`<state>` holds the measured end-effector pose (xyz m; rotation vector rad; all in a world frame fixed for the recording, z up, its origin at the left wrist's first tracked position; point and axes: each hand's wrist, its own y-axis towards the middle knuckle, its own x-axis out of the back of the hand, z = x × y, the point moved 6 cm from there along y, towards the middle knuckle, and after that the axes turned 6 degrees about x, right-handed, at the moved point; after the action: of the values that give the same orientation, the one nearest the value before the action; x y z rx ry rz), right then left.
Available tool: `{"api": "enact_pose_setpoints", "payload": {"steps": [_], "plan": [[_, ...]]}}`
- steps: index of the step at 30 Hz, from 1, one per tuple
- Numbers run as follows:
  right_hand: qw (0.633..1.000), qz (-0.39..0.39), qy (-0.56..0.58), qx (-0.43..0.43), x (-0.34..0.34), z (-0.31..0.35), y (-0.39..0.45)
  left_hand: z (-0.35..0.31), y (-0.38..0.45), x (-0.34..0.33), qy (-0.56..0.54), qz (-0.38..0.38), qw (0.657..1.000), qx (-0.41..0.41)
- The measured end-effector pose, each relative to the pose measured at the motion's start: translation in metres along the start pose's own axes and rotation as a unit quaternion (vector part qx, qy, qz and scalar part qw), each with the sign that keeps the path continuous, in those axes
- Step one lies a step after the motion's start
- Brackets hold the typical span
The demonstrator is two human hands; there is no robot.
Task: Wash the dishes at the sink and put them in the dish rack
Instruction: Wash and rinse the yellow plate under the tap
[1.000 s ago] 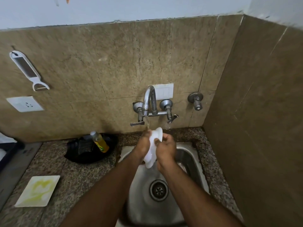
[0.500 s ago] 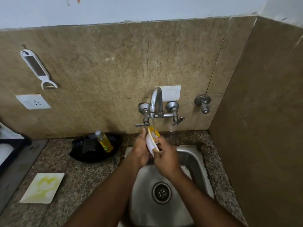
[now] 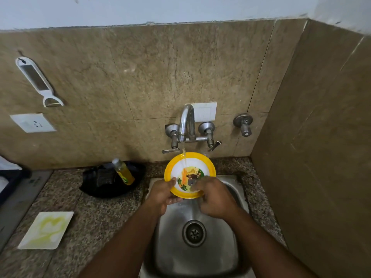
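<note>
A round plate [image 3: 192, 164] with a yellow rim and a cartoon picture faces me above the steel sink [image 3: 224, 257]. Water runs from the tap [image 3: 187, 123] onto its face. My left hand [image 3: 163, 194] grips the plate's lower left rim, thumb on the front. My right hand [image 3: 212, 197] lies over the lower right of the plate, its fingers blurred against the picture. No dish rack is in view.
A white square plate [image 3: 47, 229] smeared with yellow-green liquid lies on the granite counter at the left. A bottle of yellow dish liquid [image 3: 123, 171] leans in a black tray [image 3: 94, 187] behind it. A tiled wall closes the right side.
The plate has turned from edge-on, showing its white back, to face me under the running water. My right hand has moved onto its front.
</note>
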<state>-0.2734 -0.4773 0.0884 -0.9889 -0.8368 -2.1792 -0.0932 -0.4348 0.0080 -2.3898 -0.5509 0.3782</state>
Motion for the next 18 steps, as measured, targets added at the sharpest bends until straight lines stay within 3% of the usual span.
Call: {"api": "enact_pose_setpoints", "payload": {"steps": [2,5,7,8,16,18], "plan": [[0.982,-0.092,0.128,-0.108,0.016,-0.013,0.003,0.001,-0.004,0.001,-0.011,0.008,1.0,-0.023],[0.9,-0.259,0.207,-0.283,0.045,-0.043,0.015,-0.002,-0.01,0.007,-0.017,-0.005,0.999,-0.043],[0.85,-0.283,0.237,-0.375,0.056,-0.063,0.028,-0.002,-0.014,0.01,-0.003,-0.019,0.998,-0.059],[0.843,-0.27,0.255,-0.389,0.058,-0.068,0.039,-0.003,-0.017,0.011,0.009,-0.027,0.997,-0.068],[0.936,-0.094,0.217,-0.262,0.044,-0.022,0.079,-0.009,-0.024,0.009,0.147,-0.064,0.954,-0.253],[0.94,-0.097,0.187,-0.269,0.04,-0.015,0.07,-0.013,-0.029,0.005,0.178,-0.059,0.937,-0.293]]}}
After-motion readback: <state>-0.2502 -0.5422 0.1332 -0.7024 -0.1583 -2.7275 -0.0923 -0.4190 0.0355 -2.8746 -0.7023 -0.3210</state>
